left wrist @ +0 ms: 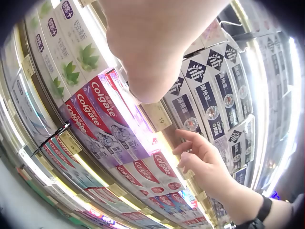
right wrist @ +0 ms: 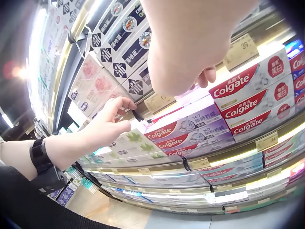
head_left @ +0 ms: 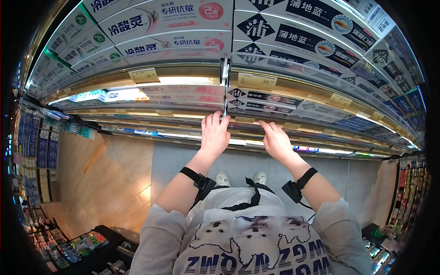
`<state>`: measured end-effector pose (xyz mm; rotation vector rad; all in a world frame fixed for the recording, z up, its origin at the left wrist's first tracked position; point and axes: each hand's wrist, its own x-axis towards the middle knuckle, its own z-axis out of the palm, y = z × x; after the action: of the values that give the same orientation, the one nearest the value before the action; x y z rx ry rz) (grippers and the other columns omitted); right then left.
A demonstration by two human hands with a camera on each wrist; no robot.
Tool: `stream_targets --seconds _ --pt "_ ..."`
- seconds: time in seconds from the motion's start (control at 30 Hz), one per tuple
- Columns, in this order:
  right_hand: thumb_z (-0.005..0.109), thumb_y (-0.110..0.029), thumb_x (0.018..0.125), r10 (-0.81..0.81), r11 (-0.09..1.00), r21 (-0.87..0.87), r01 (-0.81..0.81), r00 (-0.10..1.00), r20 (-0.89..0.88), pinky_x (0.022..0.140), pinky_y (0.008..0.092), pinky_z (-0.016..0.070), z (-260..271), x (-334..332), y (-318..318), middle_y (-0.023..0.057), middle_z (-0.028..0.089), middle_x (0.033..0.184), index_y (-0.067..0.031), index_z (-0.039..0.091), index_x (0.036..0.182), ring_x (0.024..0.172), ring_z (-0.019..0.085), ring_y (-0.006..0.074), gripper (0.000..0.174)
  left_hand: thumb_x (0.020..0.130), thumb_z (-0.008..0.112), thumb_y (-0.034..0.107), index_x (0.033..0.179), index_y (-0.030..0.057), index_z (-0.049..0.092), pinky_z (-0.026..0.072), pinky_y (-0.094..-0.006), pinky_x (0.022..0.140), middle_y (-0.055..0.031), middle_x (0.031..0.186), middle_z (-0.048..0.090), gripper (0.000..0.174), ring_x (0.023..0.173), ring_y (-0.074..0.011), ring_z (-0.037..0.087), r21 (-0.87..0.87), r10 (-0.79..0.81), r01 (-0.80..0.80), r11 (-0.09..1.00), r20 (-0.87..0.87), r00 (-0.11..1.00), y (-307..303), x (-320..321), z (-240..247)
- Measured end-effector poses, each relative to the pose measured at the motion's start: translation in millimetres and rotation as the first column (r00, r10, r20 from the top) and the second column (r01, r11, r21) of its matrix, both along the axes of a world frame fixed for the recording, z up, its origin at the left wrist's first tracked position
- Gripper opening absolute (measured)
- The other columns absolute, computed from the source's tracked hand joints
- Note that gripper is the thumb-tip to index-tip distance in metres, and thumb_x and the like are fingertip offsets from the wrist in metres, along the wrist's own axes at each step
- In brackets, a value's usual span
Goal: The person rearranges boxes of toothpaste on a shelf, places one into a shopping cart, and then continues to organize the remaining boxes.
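At the front edge of a toothpaste shelf, my left hand rests its fingertips beside the upright divider. In the right wrist view its thumb and fingers stand apart near a black strip. My right hand reaches the same price rail farther right. The left wrist view shows its index finger extended to the rail and the others loosely bent, holding nothing. Dark-labelled toothpaste boxes are stacked just above the right hand. Purple-and-red Colgate boxes lie on the shelf below both hands.
Price tags line the shelf rails. A clear front lip runs before the upper boxes. Below the hands are more lit shelves, then wood floor and grey floor. A black stand with goods is behind on the left.
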<state>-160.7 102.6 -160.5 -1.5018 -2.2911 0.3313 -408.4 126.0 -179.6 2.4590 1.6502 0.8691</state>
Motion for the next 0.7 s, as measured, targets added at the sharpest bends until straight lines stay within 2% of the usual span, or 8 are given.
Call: stream_targets --seconds 0.13,0.23,0.3,0.33,0.4,0.53,0.6,0.7 --pt "0.055 0.0 0.084 -0.032 0.998 -0.05 0.026 0.994 -0.108 0.087 0.0474 0.051 -3 -5 2 0.0211 0.062 0.108 -0.0026 0.05 0.134 0.1 0.062 0.0398 0.051 0.069 0.065 0.001 0.122 0.0092 0.058 0.0377 -0.0511 0.102 -0.0162 0.123 0.051 0.054 0.113 -0.0378 0.049 -0.004 -0.012 0.012 1.0 0.007 1.0 -6 0 -2" --pt "0.053 -0.002 0.088 -0.153 0.956 -0.285 0.069 0.946 -0.285 0.086 0.0479 0.0513 -2 -9 6 0.023 0.066 0.103 -0.0017 0.051 0.134 0.098 0.064 0.0417 0.046 0.069 0.066 0.0 0.122 0.0093 0.058 0.0385 -0.0505 0.101 -0.0155 0.12 0.051 0.054 0.111 -0.0373 0.049 -0.032 -0.003 0.004 0.999 0.02 1.0 -11 -1 -3" --pt "0.053 -0.005 0.093 -0.193 0.958 -0.271 0.09 0.903 -0.384 0.07 0.0403 0.0519 -10 -11 10 0.0157 0.064 0.081 -0.0024 0.055 0.13 0.072 0.065 0.0292 0.037 0.069 0.066 0.0 0.122 0.0094 0.058 0.0391 -0.0497 0.1 -0.0148 0.117 0.051 0.055 0.109 -0.0363 0.049 -0.011 -0.005 0.005 1.0 0.031 1.0 -14 0 -3" --pt "0.053 -0.005 0.093 -0.189 0.959 -0.271 0.086 0.904 -0.384 0.07 0.0403 0.0519 -5 -13 10 0.0157 0.064 0.081 -0.0024 0.055 0.13 0.072 0.065 0.0292 0.037 0.069 0.066 0.0 0.122 0.0094 0.058 0.0391 -0.0497 0.1 -0.0148 0.117 0.051 0.055 0.109 -0.0363 0.049 -0.011 -0.001 0.001 1.0 0.03 1.0 -15 0 -3" --pt "0.052 -0.007 0.089 -0.28 0.901 -0.417 0.122 0.896 -0.345 0.083 0.0455 0.0519 10 -17 12 0.0223 0.068 0.092 -0.0015 0.058 0.128 0.091 0.067 0.0407 0.039 0.07 0.069 0.002 0.125 0.0087 0.057 0.0372 -0.0496 0.104 -0.0142 0.118 0.051 0.057 0.112 -0.0342 0.049 -0.04 -0.001 0.002 0.999 0.011 1.0 -15 0 -3" --pt "0.052 -0.008 0.089 -0.312 0.883 -0.446 0.146 0.892 -0.327 0.082 0.0448 0.052 9 -20 18 0.0222 0.068 0.089 -0.0003 0.061 0.124 0.09 0.067 0.0395 0.037 0.07 0.069 0.001 0.126 0.0091 0.056 0.037 -0.0495 0.105 -0.0135 0.117 0.051 0.058 0.112 -0.0335 0.049 -0.037 0.002 -0.002 0.999 -0.004 1.0 -16 -1 -4" --pt "0.052 -0.011 0.091 -0.225 0.94 -0.323 0.109 0.91 -0.349 0.07 0.0382 0.0517 4 -20 20 0.0199 0.067 0.077 0.0 0.063 0.123 0.071 0.067 0.0296 0.035 0.07 0.069 0.001 0.126 0.0095 0.056 0.0369 -0.0494 0.105 -0.0129 0.116 0.051 0.058 0.112 -0.0331 0.049 -0.046 0.002 -0.003 0.999 -0.016 1.0 -17 -1 -3" --pt "0.053 -0.011 0.09 -0.24 0.923 -0.369 0.11 0.914 -0.328 0.072 0.0393 0.0518 12 -23 22 0.0212 0.069 0.081 0.0006 0.064 0.122 0.072 0.066 0.032 0.036 0.07 0.069 0.001 0.126 0.0096 0.056 0.0368 -0.0495 0.105 -0.0127 0.116 0.051 0.058 0.112 -0.0329 0.049 -0.055 0.001 -0.002 0.998 -0.012 1.0 -17 -1 -3"
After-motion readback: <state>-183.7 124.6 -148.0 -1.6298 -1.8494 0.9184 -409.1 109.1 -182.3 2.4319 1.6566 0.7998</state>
